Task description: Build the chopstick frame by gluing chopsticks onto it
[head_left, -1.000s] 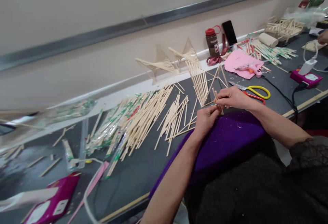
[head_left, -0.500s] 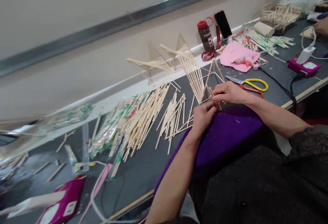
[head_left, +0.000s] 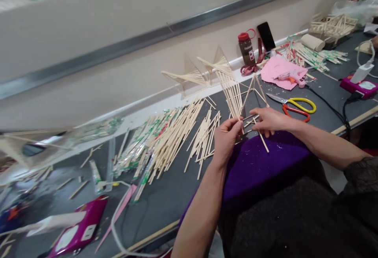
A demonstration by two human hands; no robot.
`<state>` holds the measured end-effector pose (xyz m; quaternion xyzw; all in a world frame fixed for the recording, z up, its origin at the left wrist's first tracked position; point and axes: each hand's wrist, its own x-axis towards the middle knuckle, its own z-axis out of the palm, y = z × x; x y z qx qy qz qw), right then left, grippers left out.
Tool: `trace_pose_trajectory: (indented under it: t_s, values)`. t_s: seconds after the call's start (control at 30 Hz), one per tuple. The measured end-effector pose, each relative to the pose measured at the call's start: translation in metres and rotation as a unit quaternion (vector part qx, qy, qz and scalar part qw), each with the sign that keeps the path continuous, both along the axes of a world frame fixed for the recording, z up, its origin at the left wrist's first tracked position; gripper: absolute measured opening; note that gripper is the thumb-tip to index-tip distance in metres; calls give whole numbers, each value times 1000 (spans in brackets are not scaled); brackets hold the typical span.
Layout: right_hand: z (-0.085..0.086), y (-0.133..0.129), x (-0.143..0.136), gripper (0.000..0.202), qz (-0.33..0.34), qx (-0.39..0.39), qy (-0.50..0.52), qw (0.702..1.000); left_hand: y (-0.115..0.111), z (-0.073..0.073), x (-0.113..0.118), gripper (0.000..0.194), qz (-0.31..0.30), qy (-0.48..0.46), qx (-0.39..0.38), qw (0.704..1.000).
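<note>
A wooden stick frame (head_left: 232, 94), with a fan of parallel sticks and a triangular part on its right, reaches from the wall side to the table's front edge. My left hand (head_left: 228, 136) pinches its near corner between thumb and fingers. To the right, my right hand (head_left: 267, 121) is closed on a few thin sticks, one slanting down over the purple cloth (head_left: 265, 163). Left of my hands lies a small group of short sticks (head_left: 203, 142), beside a larger pile of longer bare sticks (head_left: 174, 140).
Scissors (head_left: 298, 104) with yellow and red handles lie to the right. Behind them a pink glue gun (head_left: 291, 76) rests on pink paper (head_left: 268, 69). A bottle (head_left: 246, 51) and phone (head_left: 266, 37) stand near the wall. Magenta power strips (head_left: 84, 224) sit at both sides.
My hands have moved apart from each other. The left has come onto the frame's near corner, and a stick now slants down below the right hand. The view has shifted slightly.
</note>
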<state>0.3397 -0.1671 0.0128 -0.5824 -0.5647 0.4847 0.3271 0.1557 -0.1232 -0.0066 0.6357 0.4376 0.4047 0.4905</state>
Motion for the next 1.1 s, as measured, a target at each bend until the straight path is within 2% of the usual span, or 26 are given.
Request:
trace_pose_trajectory:
  t_s: [0.1,0.17,0.3,0.43,0.6,0.73,0.83,0.93,1.1]
  values:
    - [-2,1,1,30,-24,78,-79,994,-4,3,2,32,-37,-37,-64,997]
    - [2,3,5,15,-69,151,-48,985,-8,6,2,35,-75,-56,-98,991]
    - [24,8,17,22,-112,187,61,974,-14,12,4,35,-140,-78,-120,980]
    - [51,19,33,13,-114,229,71,964,-18,23,14,24,-170,-102,-126,972]
    - [79,39,40,5,-119,254,98,955,-18,44,32,16,-157,-157,-143,964]
    - [96,57,37,6,-79,251,128,956,-11,53,41,14,-118,-186,-140,965]
    - [105,74,40,12,-80,228,134,961,-5,51,40,18,-99,-211,-167,958]
    - [105,97,51,18,-126,200,155,959,1,41,36,23,-75,-237,-226,942]
    - [83,132,69,16,-175,140,175,959,8,25,31,12,-54,-241,-364,898]
